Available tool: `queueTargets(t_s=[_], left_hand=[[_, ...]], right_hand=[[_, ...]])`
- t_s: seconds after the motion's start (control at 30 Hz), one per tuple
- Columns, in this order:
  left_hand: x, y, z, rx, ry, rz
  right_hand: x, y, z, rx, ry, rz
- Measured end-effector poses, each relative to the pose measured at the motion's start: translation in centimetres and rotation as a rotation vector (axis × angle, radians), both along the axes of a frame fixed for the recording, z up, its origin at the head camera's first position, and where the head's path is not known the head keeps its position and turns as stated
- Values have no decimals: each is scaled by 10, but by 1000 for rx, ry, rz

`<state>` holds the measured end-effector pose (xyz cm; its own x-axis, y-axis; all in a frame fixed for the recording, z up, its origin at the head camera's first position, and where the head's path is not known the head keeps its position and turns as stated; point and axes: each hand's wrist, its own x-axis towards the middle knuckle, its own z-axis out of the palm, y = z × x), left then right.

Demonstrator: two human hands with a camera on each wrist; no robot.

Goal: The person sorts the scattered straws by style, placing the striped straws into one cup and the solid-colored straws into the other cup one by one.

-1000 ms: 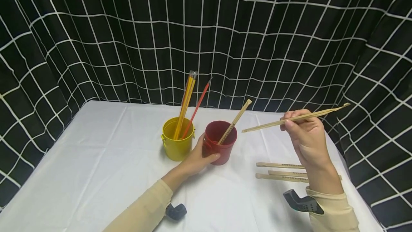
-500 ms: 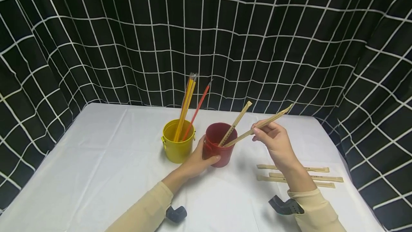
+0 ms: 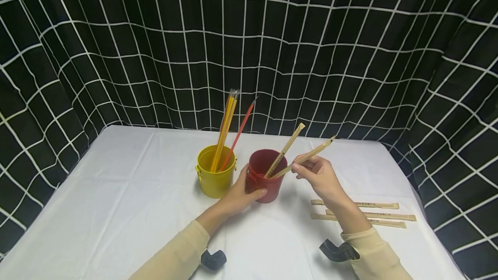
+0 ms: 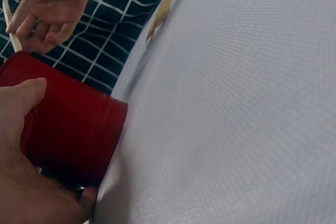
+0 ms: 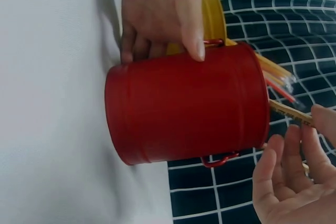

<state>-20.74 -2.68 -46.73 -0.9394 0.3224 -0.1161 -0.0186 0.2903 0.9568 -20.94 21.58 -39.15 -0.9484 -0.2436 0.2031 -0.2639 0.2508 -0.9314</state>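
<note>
A yellow bucket [image 3: 215, 185] is standing just beside the left hand [image 3: 235, 200], on its left and far side, with small lugs [image 3: 198, 169] jutting from its rim. Yellow sticks [image 3: 223, 141] are rising from it, clear wrapping [image 3: 234, 93] covering their tops, while a red stick [image 3: 242, 127] is tilting further toward the right hand's [image 3: 319, 180] side. A white cloth [image 3: 116, 211] is spreading beneath both hands, a long crease running left of the left one. Beyond both, a dark curtain [image 3: 249, 33] is hanging in folds, bearing a white grid and wrapping round either side.
</note>
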Motion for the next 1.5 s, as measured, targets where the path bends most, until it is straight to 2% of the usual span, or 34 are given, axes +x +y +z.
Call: queueTargets(t_s=[0.4, 0.6, 1.13, 1.27, 1.5], left_hand=[[2, 1, 0, -13, 9, 1], [3, 1, 2, -30, 3, 5], [1, 0, 2, -21, -6, -3], [2, 1, 3, -23, -17, -1], [1, 0, 3, -16, -16, 3]], right_hand=[[-6, 9, -2, 166, -81, 57], [-6, 19, 4, 245, -60, 101], [-4, 50, 24, 271, -6, 130], [-4, 62, 22, 276, -15, 129], [-6, 89, 9, 289, -32, 107]])
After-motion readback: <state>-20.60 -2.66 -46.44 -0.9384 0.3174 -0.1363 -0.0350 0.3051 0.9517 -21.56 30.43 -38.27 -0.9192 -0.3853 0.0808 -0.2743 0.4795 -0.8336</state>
